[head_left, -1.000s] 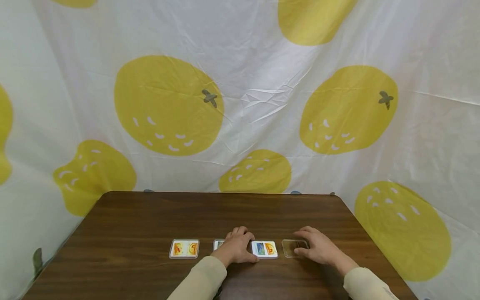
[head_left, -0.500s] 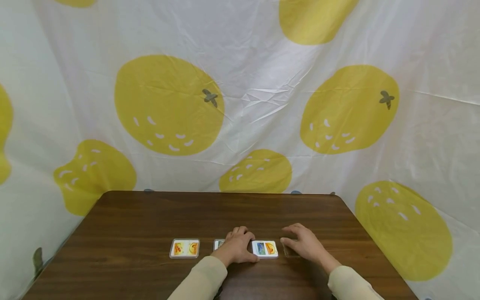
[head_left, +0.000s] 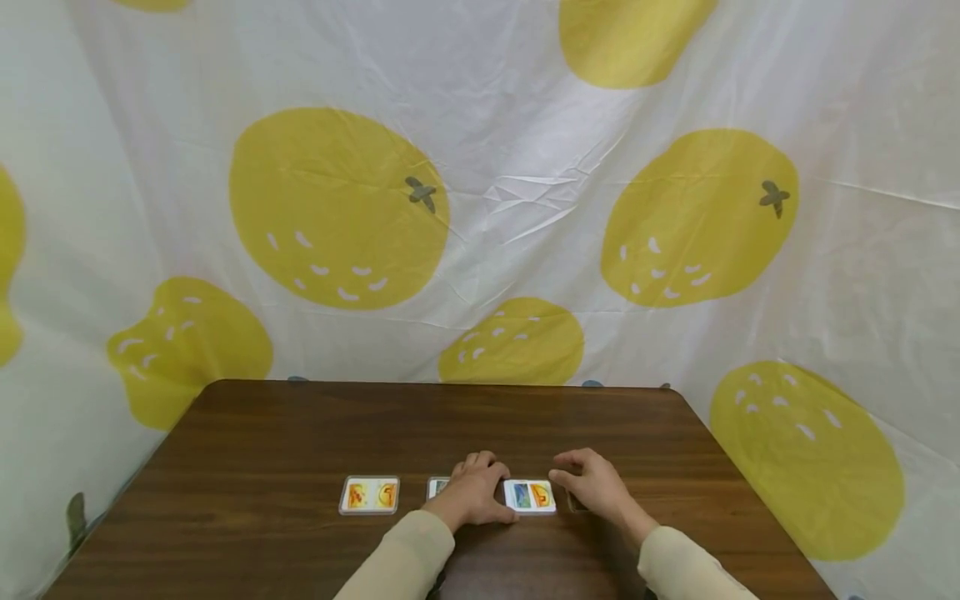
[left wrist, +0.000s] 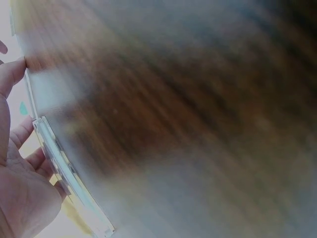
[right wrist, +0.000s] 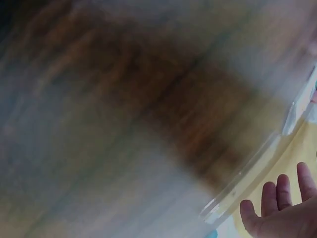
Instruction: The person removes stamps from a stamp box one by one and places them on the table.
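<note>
Two picture cards in clear cases lie in view: one case [head_left: 369, 496] at the left, and another case [head_left: 530, 497] between the hands, its card bearing a blue and an orange picture. My left hand [head_left: 471, 492] lies over a third card case [head_left: 437, 486], mostly hidden. Its thumb and index finger grip the near and far edges of the blue-and-orange case at the left end. My right hand [head_left: 596, 482] hovers at that case's far right corner, thumb and index finger apart, holding nothing. Beneath it sits a clear empty case piece [right wrist: 242, 178], largely hidden in the head view.
The cases lie in a row on a dark brown wooden table [head_left: 300, 433]. Behind its far edge hangs a white curtain [head_left: 517, 250] with large yellow fruit prints.
My right hand has moved left from the clear case piece to the right end of the blue-and-orange card's case. The left hand has stayed in place.
</note>
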`<state>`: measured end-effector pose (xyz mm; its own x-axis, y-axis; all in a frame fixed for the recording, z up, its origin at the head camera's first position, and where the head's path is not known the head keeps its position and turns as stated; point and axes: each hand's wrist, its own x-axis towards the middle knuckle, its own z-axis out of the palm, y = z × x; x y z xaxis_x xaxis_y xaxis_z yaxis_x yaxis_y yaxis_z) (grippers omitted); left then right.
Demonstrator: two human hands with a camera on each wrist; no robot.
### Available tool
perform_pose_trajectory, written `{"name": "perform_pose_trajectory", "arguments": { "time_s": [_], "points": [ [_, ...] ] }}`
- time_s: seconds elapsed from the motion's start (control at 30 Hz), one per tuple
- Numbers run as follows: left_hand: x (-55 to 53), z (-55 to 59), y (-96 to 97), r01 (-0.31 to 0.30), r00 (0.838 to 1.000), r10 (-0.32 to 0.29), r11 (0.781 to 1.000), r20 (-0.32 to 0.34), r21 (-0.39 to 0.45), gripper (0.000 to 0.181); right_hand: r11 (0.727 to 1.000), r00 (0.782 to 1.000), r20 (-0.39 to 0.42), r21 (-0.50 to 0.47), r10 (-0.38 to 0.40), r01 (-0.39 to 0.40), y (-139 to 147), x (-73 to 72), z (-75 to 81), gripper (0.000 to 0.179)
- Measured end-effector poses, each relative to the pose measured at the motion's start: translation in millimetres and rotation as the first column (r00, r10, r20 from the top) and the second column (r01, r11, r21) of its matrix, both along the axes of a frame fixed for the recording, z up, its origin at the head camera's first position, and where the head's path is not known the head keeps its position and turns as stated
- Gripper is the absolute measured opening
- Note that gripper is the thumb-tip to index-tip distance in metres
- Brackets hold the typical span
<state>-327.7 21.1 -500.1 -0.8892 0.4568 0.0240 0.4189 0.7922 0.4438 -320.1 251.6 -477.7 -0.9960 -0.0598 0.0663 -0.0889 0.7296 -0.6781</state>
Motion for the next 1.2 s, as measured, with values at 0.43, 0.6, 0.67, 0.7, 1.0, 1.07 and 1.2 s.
{"name": "perform_pose_trajectory", "arguments": {
  "time_s": [0.43, 0.6, 0.67, 0.7, 1.0, 1.07, 1.2],
  "points": [
    [1.2, 4.2, -2.1, 0.005, 1.0, -0.005, 1.0, 0.004, 0.002, 0.059, 0.999, 0.995, -0.096, 0.044, 0.024, -0.02, -7, 0.0, -11.2, 0.016],
    [1.4, 3.7, -2.6, 0.005, 1.0, -0.005, 1.0, 0.005, 0.001, 0.059, 0.995, 0.994, -0.107, 0.102, 0.034, -0.023, -8, 0.2, -14.7, 0.016],
    [1.2, 3.2, -2.2, 0.005, 1.0, -0.005, 1.0, 0.006, -0.001, 0.059, 0.992, 0.995, -0.1, 0.129, 0.03, -0.017, -8, 0.2, -15.9, 0.016],
    [1.6, 3.2, -2.1, 0.005, 1.0, -0.005, 1.0, 0.006, -0.001, 0.059, 0.99, 0.994, -0.101, 0.142, 0.031, -0.016, -8, 0.3, -16.5, 0.015],
    [2.6, 2.8, -0.7, 0.004, 1.0, -0.004, 1.0, 0.004, -0.014, 0.059, 0.973, 0.994, -0.105, 0.23, 0.042, -0.017, -8, 3.0, -19.1, 0.011],
    [2.7, 3.2, -0.5, 0.003, 1.0, -0.003, 1.0, 0.008, -0.016, 0.06, 0.968, 0.994, -0.104, 0.249, 0.044, -0.017, -8, 3.5, -19.4, 0.011],
    [3.4, 5.0, -0.6, 0.004, 1.0, -0.004, 1.0, 0.014, -0.013, 0.06, 0.965, 0.993, -0.107, 0.26, 0.046, -0.017, -8, 3.3, -19.3, 0.011]
  ]
}}
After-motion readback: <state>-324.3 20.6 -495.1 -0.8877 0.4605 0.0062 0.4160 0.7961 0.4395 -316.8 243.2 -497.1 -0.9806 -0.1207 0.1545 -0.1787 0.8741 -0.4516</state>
